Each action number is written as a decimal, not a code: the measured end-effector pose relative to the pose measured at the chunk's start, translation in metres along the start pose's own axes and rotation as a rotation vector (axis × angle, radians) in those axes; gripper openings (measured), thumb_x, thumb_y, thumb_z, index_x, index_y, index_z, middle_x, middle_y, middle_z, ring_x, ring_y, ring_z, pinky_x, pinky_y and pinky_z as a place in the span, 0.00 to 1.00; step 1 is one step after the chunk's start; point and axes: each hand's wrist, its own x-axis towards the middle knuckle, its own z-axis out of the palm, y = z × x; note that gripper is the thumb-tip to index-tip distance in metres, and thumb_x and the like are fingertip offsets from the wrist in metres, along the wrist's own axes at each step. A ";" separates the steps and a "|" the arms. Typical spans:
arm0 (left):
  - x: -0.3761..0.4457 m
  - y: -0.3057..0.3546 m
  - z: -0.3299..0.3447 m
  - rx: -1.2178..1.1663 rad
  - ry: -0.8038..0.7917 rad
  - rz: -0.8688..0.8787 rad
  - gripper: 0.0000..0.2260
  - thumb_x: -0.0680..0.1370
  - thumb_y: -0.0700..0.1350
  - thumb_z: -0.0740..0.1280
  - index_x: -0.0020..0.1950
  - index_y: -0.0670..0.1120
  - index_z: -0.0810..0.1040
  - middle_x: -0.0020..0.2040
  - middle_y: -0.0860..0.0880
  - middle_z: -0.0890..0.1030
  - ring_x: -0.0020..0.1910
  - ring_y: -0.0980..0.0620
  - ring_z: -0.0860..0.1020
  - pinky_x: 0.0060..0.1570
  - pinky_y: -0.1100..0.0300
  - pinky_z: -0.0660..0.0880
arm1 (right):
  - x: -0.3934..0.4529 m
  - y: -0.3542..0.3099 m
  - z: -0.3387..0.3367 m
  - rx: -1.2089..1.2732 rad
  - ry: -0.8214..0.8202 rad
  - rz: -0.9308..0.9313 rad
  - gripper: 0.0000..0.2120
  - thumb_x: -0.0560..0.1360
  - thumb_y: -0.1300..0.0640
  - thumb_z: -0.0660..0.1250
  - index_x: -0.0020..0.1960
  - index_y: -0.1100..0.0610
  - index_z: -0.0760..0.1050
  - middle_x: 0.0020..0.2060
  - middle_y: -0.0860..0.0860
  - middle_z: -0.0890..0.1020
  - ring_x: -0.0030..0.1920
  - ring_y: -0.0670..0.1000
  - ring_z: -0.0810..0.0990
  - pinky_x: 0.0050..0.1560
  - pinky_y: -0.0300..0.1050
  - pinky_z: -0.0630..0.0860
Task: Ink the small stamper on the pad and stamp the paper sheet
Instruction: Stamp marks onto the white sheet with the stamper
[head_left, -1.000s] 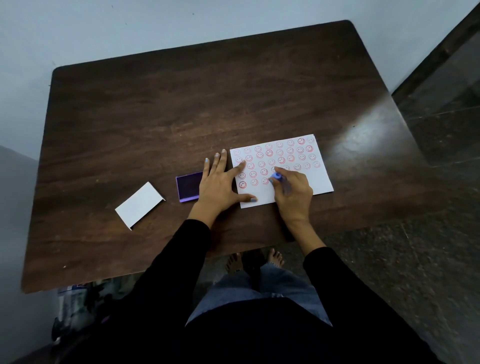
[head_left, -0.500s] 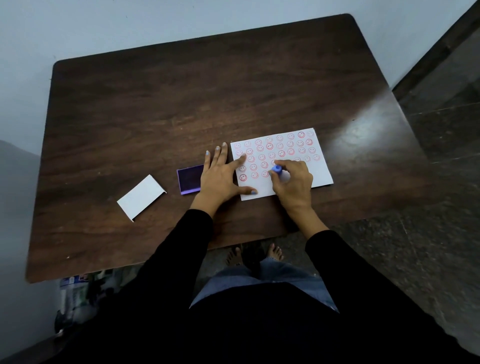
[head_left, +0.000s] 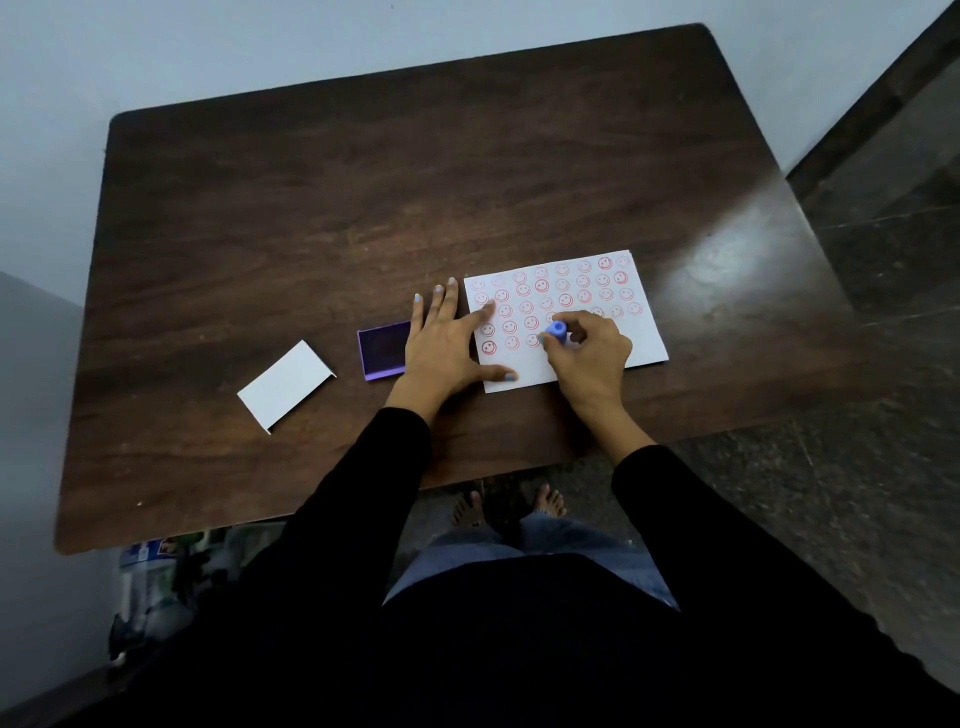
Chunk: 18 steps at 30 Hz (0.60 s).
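Note:
A white paper sheet (head_left: 639, 332) covered with several rows of red smiley stamps lies near the table's front edge. My right hand (head_left: 589, 358) pinches the small blue stamper (head_left: 557, 331) over the sheet's lower middle, beside the last row of prints. My left hand (head_left: 447, 345) lies flat with fingers spread, its forefinger and thumb pressing on the sheet's left edge. The purple ink pad (head_left: 383, 349) sits open just left of that hand, partly hidden under it.
A white lid or card (head_left: 284, 384) lies on the dark wooden table (head_left: 363, 182) left of the ink pad. A wall runs behind the table, and stone floor lies to the right. Bottles and clutter (head_left: 156, 577) sit below the table's front left.
My right hand has shifted the stamper a little to the right along the bottom row. The left hand stays on the sheet. The camera view has moved slightly.

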 end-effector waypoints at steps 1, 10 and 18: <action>0.000 0.000 0.000 -0.001 0.000 -0.001 0.44 0.63 0.70 0.68 0.74 0.57 0.55 0.78 0.41 0.44 0.77 0.44 0.42 0.72 0.47 0.35 | 0.000 -0.001 0.000 0.022 -0.002 0.042 0.11 0.67 0.59 0.75 0.48 0.61 0.81 0.44 0.58 0.84 0.45 0.56 0.79 0.48 0.46 0.71; 0.001 0.000 0.002 0.000 0.002 -0.003 0.45 0.62 0.70 0.68 0.74 0.57 0.55 0.78 0.42 0.44 0.77 0.44 0.42 0.72 0.47 0.34 | 0.002 -0.003 -0.002 -0.009 -0.026 0.018 0.11 0.68 0.58 0.74 0.47 0.61 0.80 0.45 0.59 0.84 0.46 0.57 0.79 0.49 0.49 0.74; 0.001 0.000 0.003 0.004 -0.003 -0.007 0.44 0.62 0.70 0.67 0.74 0.58 0.55 0.78 0.42 0.44 0.77 0.45 0.42 0.72 0.46 0.34 | 0.000 0.002 0.000 -0.082 -0.046 -0.061 0.11 0.70 0.59 0.72 0.49 0.62 0.79 0.47 0.60 0.83 0.49 0.58 0.77 0.49 0.45 0.71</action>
